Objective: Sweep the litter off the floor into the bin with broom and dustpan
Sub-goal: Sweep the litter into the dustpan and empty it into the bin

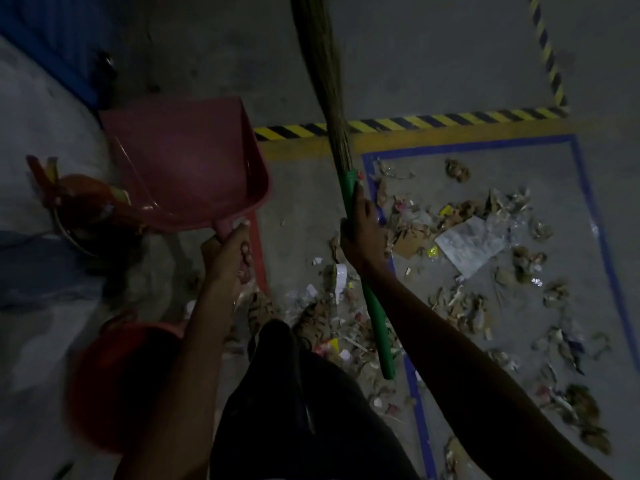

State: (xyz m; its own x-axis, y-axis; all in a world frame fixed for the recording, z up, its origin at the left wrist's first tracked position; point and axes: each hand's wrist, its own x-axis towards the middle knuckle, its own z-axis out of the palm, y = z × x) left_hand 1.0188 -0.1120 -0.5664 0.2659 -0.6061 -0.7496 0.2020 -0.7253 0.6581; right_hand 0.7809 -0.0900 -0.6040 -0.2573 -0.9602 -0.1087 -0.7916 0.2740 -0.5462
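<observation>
My left hand [227,252] grips the handle of a pink dustpan [187,161], held up off the floor at centre left with its pan looking empty. My right hand [362,233] grips the green handle of a broom [372,313]; its straw bristles [323,64] point up and away toward the top of the view. Litter [467,244] of paper scraps, wrappers and plastic lies scattered on the grey floor to the right, inside a blue taped rectangle. A round bin [88,216] holding red and orange waste stands at the left, just beyond the dustpan's near edge.
A red bucket-like container [117,386] sits at lower left beside my legs. Yellow-black hazard tape [433,121] crosses the floor beyond the litter. Blue tape [417,393] borders the litter zone. A blue wall edge [52,53] runs along the upper left.
</observation>
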